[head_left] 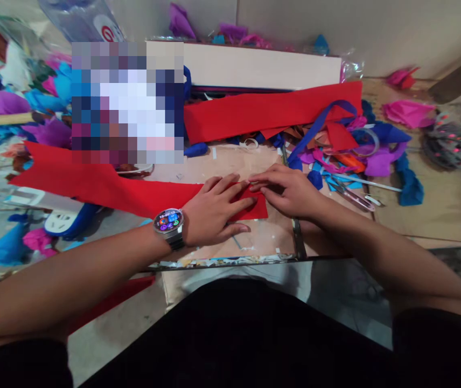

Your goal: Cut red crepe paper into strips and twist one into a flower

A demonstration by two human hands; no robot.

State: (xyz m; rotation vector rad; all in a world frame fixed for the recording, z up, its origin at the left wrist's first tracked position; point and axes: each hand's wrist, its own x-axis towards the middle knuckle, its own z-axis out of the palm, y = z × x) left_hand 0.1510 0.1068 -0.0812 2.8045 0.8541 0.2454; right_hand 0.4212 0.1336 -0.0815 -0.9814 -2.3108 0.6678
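Note:
A long red strip (pixel 141 191), cloth or paper by its look, runs across the worktop to a cut right end. My left hand (pixel 216 207), with a watch (pixel 168 222) on its wrist, lies flat on that end with fingers spread. Bent over the strip's upper right edge, my right hand (pixel 285 188) has its fingertips closed on it, close to my left fingertips. What lies right under those fingertips is partly hidden.
Another red strip (pixel 271 110) lies behind. At right are scissors (pixel 351 194), a thin stick (pixel 370 182), a blue ribbon (pixel 315 129) and coloured scraps. A power strip (pixel 67 218) sits at left. The worktop's front edge (pixel 230 264) runs before me.

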